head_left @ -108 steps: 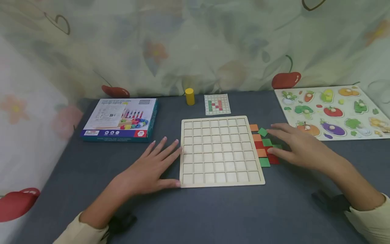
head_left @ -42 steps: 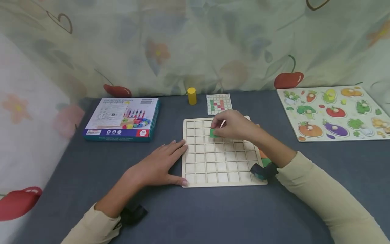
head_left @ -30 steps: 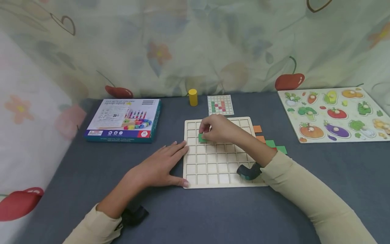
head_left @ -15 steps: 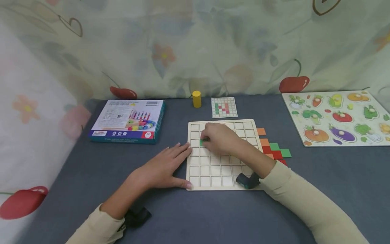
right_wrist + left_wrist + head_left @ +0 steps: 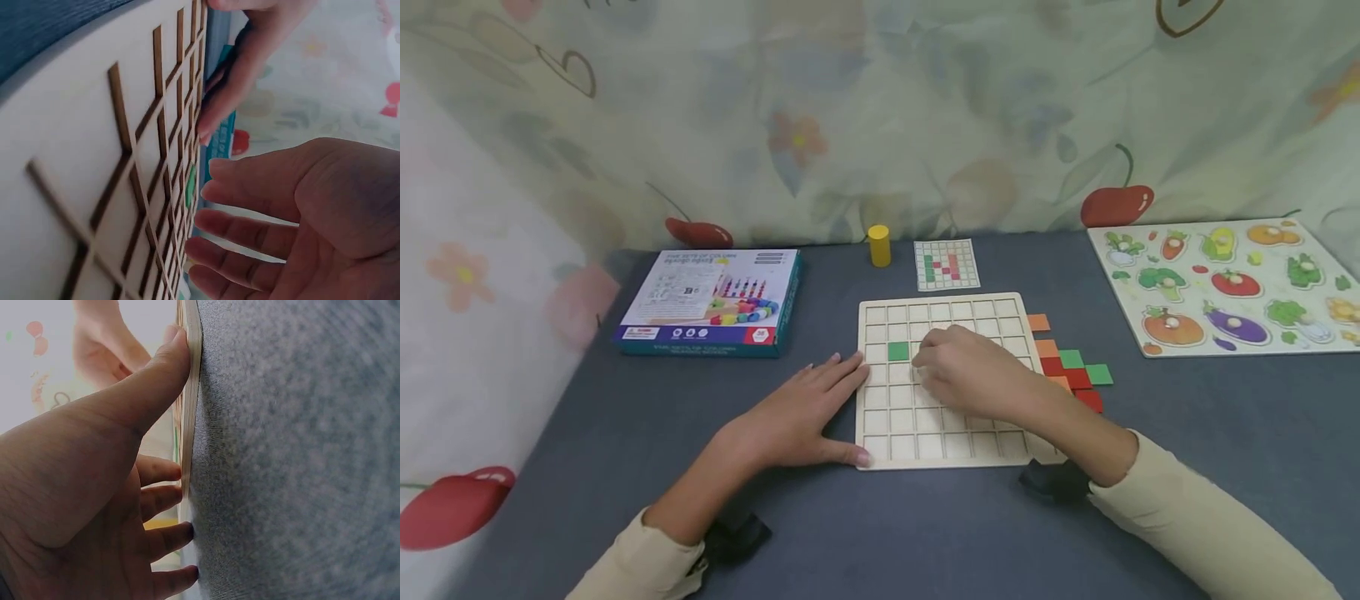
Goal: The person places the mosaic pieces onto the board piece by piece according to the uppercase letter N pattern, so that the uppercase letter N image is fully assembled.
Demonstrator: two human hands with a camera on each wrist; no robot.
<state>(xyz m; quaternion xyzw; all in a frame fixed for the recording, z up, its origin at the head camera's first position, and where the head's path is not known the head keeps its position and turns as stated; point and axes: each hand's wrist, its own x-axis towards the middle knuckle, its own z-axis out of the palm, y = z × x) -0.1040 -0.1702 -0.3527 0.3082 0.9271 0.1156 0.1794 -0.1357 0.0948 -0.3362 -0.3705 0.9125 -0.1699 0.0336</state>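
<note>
Head view: left hand (image 5: 793, 421), fingers spread, touching left edge of grid board (image 5: 952, 447); right hand (image 5: 973, 375) loosely curved, holding nothing, over it beside green tile (image 5: 898, 352).

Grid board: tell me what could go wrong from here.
The loose tiles lie along the right edge of the grid board, close to the right forearm, which might brush them out of place. The left hand touches the left edge, so a push there could shift the board. The printed card has small squares, so a tile might end up in the wrong cell.
</note>
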